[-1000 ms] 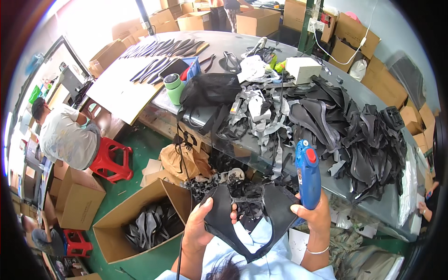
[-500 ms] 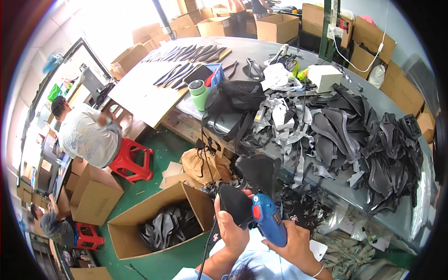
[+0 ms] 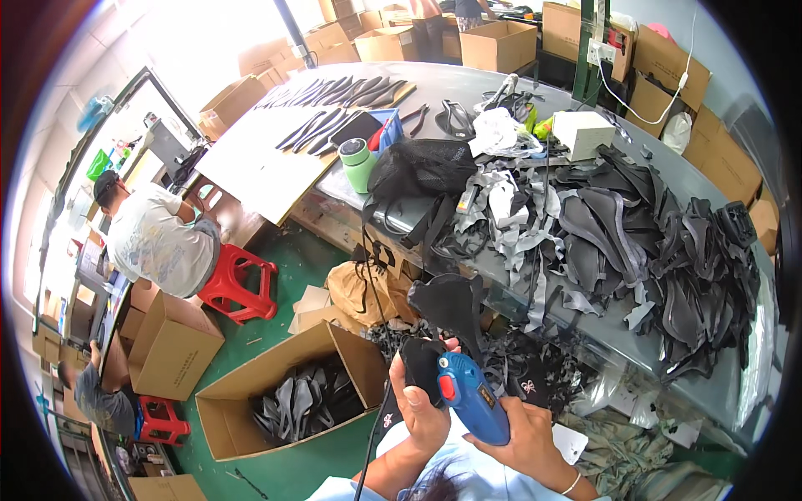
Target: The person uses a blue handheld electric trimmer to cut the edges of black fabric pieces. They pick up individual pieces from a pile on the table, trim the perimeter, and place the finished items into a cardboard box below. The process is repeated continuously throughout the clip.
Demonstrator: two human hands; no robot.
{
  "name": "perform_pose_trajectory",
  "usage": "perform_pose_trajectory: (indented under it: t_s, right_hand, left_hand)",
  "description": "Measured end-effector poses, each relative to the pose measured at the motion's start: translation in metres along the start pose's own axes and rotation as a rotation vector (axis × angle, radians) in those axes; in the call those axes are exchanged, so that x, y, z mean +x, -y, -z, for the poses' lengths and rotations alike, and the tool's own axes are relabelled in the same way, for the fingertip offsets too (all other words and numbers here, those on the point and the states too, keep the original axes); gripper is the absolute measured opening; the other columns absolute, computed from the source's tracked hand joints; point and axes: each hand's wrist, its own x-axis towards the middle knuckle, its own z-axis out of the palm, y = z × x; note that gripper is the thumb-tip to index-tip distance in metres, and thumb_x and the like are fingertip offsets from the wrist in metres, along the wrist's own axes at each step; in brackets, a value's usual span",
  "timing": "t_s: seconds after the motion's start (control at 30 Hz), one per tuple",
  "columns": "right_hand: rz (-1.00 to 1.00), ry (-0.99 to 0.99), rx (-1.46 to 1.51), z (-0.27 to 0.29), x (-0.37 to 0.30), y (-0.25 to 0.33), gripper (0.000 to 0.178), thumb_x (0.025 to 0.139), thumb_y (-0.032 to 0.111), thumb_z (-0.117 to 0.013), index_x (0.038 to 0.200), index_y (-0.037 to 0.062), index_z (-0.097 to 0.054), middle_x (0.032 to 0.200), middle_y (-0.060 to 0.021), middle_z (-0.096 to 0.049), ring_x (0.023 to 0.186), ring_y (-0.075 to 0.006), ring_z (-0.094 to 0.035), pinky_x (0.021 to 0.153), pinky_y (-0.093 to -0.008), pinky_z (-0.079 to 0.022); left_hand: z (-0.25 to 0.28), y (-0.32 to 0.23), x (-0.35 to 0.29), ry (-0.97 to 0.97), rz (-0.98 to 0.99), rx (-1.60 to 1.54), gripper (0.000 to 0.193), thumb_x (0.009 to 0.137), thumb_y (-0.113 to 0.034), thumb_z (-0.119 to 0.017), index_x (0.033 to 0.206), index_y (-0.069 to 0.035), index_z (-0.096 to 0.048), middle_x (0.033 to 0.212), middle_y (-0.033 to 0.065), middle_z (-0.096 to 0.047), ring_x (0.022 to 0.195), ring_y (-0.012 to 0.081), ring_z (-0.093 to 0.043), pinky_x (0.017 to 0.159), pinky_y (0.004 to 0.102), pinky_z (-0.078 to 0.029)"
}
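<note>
Above my lap, my left hand (image 3: 424,416) is closed around a black bicycle saddle part (image 3: 418,361), thumb along its near side and fingertips at the far edge. A wide black flap (image 3: 447,307) stands just beyond it; I cannot tell whether the two are joined. My right hand (image 3: 526,438) grips a blue handheld power tool (image 3: 478,405) with a red button. The tool's head meets the right edge of the saddle part, and its working tip is hidden. Below and left, an open cardboard box (image 3: 276,442) holds several black saddle parts (image 3: 296,405).
On the grey table (image 3: 635,351) lie a heap of black saddle parts (image 3: 702,275), grey scraps (image 3: 518,242), a black bag (image 3: 422,171) and a green bottle (image 3: 357,165). A black cord (image 3: 372,280) hangs near my left hand. A person on a red stool (image 3: 242,284) sits at left.
The saddle part in my left hand has turned to a narrower view. The tool's head has shifted slightly left, and the flap beyond has moved a little left.
</note>
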Motion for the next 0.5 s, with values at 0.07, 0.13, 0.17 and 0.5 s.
perform_pose_trajectory:
  t_s: [0.07,0.13,0.17,0.5]
  right_hand:
    - [0.043,-0.029,-0.013,0.001,0.002,0.0,0.052,0.068,0.034,-0.079,0.093,-0.0039,-0.054,0.061,-0.0111,-0.061,0.049,-0.0244,-0.062,0.047,-0.0317,-0.049]
    - [0.053,-0.048,-0.028,0.0,0.002,0.001,0.051,0.068,0.034,-0.079,0.093,-0.0036,-0.054,0.06,-0.0108,-0.061,0.049,-0.0239,-0.062,0.047,-0.0318,-0.048]
    - [0.036,-0.041,-0.026,0.0,0.002,0.001,0.053,0.066,0.034,-0.08,0.092,-0.0029,-0.053,0.062,-0.011,-0.061,0.051,-0.0247,-0.062,0.049,-0.0327,-0.048]
    - [-0.127,-0.233,0.031,0.026,0.019,-0.011,0.064,0.061,0.039,-0.084,0.098,0.0,-0.05,0.068,-0.0138,-0.06,0.06,-0.0304,-0.063,0.054,-0.037,-0.05]
  left_hand:
    - [0.003,0.001,-0.001,0.035,0.005,0.011,0.07,0.088,-0.061,-0.043,0.131,-0.006,-0.03,0.115,0.0194,-0.052,0.102,0.0284,-0.057,0.088,0.0399,-0.048]
    - [0.008,0.004,0.0,0.083,-0.005,0.025,0.069,0.089,-0.059,-0.042,0.131,-0.006,-0.029,0.115,0.0193,-0.052,0.102,0.0283,-0.057,0.088,0.0399,-0.048]
    - [0.01,0.005,-0.001,0.105,-0.004,0.009,0.067,0.091,-0.056,-0.042,0.131,-0.003,-0.031,0.118,0.0197,-0.051,0.104,0.0276,-0.056,0.089,0.0392,-0.047]
    - [0.028,-0.011,0.008,0.211,0.095,0.423,0.022,0.084,-0.013,-0.066,0.099,0.002,-0.066,0.089,0.007,-0.067,0.079,0.011,-0.061,0.069,0.0226,-0.047]
